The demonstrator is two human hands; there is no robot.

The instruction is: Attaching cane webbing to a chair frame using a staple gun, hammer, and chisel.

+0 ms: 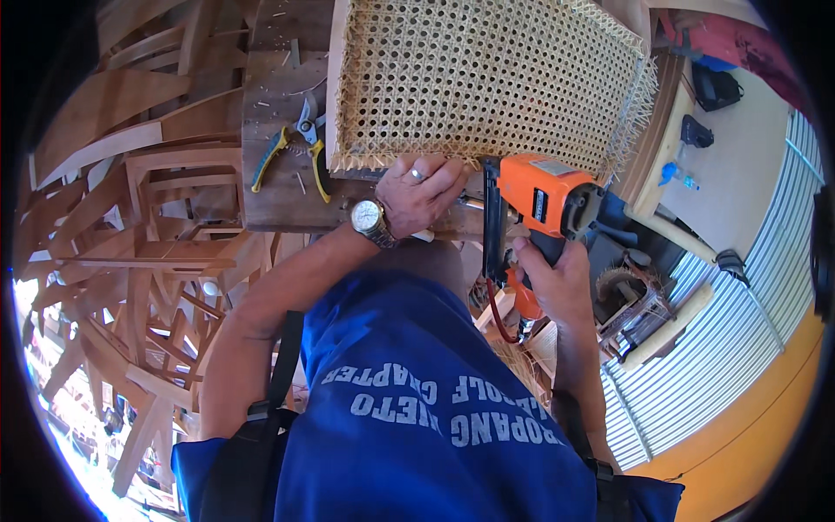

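Rightward lies a bottle (685, 179); right fingers (541, 268) grip a nailer (541, 190), left fingers (444, 179) hold cane (487, 83)

Workbench (270, 209): dark brown wood in front of me, its near edge just ahead of my body.
Cane panel (487, 78): pale open weave on a wooden frame, resting on my bench, fraying along the right.
Cutters (306, 130): yellow handles spread toward me, just left of the panel.
Scraps (301, 183): thin pale slivers, scattered to my left.

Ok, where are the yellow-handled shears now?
The yellow-handled shears lie on the wooden bench, upper left in the head view, just left of the cane panel.
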